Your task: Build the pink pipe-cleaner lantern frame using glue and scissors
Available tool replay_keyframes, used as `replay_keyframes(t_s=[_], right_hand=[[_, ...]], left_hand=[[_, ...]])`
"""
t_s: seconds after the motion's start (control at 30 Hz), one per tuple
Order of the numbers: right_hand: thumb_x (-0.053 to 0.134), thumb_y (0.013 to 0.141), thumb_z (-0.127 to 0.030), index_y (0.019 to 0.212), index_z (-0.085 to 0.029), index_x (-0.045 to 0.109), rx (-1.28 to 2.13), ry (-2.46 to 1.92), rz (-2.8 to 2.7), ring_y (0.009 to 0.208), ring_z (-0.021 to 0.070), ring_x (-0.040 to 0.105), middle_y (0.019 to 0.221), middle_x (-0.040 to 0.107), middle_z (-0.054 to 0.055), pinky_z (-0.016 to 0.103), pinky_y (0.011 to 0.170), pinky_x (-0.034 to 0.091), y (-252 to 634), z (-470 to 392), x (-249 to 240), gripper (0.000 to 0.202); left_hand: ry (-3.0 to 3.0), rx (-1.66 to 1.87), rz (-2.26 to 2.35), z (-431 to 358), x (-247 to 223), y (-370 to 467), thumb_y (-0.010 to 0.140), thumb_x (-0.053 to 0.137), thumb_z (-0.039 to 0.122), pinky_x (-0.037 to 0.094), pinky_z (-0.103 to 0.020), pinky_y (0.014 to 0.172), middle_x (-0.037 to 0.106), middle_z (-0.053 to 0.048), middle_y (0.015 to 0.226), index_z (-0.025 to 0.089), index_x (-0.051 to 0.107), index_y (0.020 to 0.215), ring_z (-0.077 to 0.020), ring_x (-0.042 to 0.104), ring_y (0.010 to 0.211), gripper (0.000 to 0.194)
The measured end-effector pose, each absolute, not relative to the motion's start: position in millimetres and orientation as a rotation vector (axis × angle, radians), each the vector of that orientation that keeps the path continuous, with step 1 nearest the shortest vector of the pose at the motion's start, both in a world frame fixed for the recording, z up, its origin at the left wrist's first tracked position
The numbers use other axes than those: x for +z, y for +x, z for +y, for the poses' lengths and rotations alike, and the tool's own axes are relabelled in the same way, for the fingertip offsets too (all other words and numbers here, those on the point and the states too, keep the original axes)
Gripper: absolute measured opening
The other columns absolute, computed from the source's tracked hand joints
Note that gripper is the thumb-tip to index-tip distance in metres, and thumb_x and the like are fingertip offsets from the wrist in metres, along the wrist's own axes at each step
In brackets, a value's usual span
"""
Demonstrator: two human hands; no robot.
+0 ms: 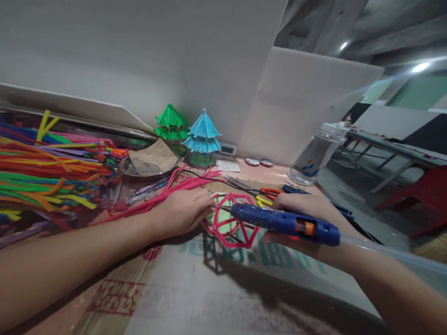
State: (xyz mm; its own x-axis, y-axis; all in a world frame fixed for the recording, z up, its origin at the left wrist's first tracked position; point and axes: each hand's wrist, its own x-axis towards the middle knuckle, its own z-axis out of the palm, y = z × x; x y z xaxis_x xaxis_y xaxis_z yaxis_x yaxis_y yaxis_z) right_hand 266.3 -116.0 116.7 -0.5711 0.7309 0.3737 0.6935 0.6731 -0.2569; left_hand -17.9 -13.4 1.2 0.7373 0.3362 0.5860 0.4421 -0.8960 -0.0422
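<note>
Head view: the left hand (186, 210) is closed at the fingertips, pinching the left edge of the pink frame (226, 222); the right hand (306, 204) is wrapped around the body of the blue glue gun (276, 219); a translucent glue stick (384, 251) projects from the rear of the gun; the nozzle points left, at the upper left part of the frame, close to the left fingertips; whether the nozzle touches the frame cannot be determined.

The pink frame is located between the 2 hands, above the printed sheet (179, 300); it is an open structure of straight struts; a pale green piece shows through its openings.

Pink stems (177, 185) lie behind the left hand; pliers with orange and yellow handles (264, 201) lie just beyond the gun; 2 miniature pavilions, 1 green (170, 122) and 1 blue (203, 134), stand upright before the white board (177, 45); a round tray (124, 168) bearing brown paper (152, 158) is positioned left of them; multicoloured stems (39, 168) are piled at far left; a clear bottle (314, 155) stands at right.
</note>
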Motion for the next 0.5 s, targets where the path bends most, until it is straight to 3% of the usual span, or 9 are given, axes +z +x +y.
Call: replay_keyframes(t_s=[0.27,0.5], right_hand=[[0.077,0.087,-0.048,0.084,-0.021,0.067,0.246,-1.097,-2.409,0.056,0.0108,0.047,0.066,0.061,-0.003,0.024,0.054,0.033,268.3,-114.2,118.2,0.029],[0.075,0.081,-0.069,0.083,-0.019,0.071,0.334,-1.094,-2.162,0.058,0.0143,0.055,0.066,0.064,0.001,0.025,0.053,0.039,269.7,-110.8,111.6,0.050]], left_hand=[[-2.817,-0.875,-0.666,-13.1,3.3,-17.1,0.105,0.042,0.026,0.057,-0.029,0.081,0.069,-0.006,0.090,0.019,0.064,0.114,-0.0196,0.069,0.089,0.025],[-2.806,-0.931,-0.679,-14.2,4.0,-16.4,0.104,0.042,0.026,0.059,-0.033,0.086,0.073,-0.009,0.099,0.020,0.064,0.119,-0.0215,0.072,0.095,0.028]])
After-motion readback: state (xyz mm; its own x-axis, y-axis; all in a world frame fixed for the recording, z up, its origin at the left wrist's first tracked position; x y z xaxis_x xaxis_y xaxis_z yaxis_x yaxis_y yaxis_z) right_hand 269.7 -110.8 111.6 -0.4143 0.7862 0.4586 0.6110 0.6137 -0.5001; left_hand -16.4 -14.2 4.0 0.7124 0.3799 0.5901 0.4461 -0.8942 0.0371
